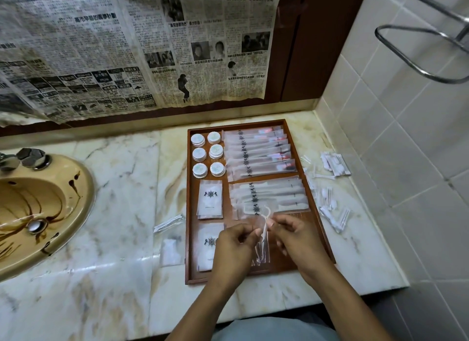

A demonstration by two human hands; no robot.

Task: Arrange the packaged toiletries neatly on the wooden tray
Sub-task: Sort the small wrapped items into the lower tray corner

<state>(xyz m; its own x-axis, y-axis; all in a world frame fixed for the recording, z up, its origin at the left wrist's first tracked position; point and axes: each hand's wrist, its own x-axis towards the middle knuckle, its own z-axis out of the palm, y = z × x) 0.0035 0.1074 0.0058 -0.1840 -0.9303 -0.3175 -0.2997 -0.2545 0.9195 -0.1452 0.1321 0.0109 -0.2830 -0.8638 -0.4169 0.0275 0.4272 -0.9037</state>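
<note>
Fingertips of our left hand (234, 241) and right hand (295, 235) pinch a clear plastic sachet of white floss picks (262, 254) at lower centre of the frame, over the rectangular brown wooden tray (188, 201).

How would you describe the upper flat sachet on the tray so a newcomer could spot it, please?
Find the wooden tray right of the sink. In its left column, just below the six round soaps, lies the sachet. It is squarish, unlike the long pouches beside it, and fully uncovered, unlike its twin, partly hidden by the left hand.
</note>
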